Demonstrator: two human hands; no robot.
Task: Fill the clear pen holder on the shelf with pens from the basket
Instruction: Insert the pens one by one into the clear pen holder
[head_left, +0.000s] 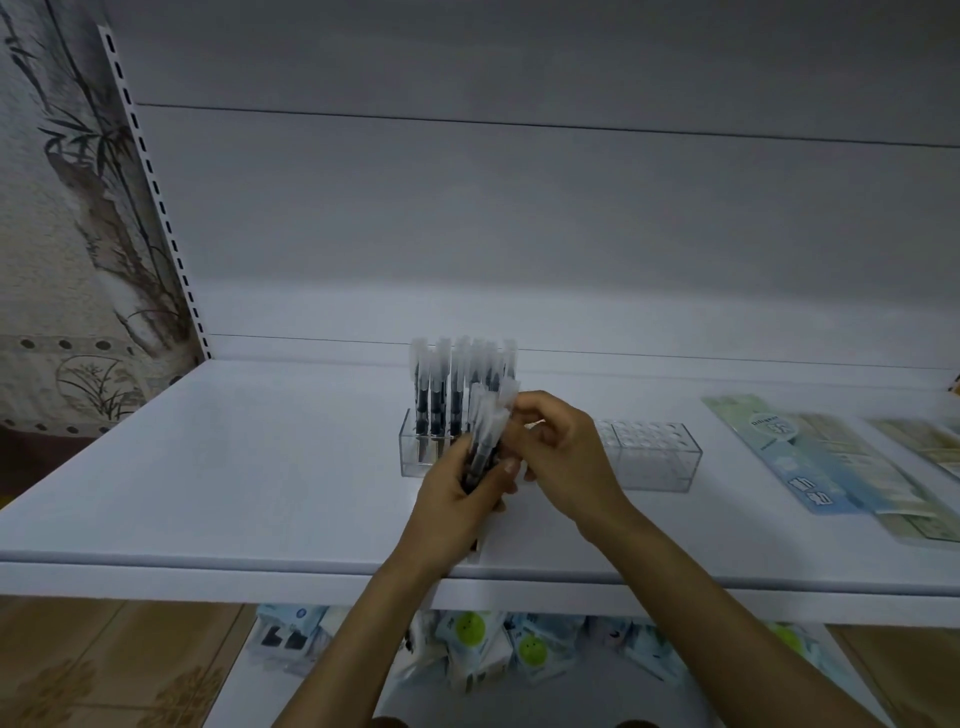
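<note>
A clear pen holder stands on the white shelf, with several capped pens upright in its back rows. My left hand is closed around a bundle of pens with frosted caps, just in front of the holder. My right hand pinches the cap end of one pen in that bundle. A second clear holder sits to the right, its holes bare. The basket is not in view.
Flat stationery packs lie on the shelf's right side. Below the shelf's front edge, a lower shelf holds several packaged goods. A perforated upright post bounds the shelf at the left.
</note>
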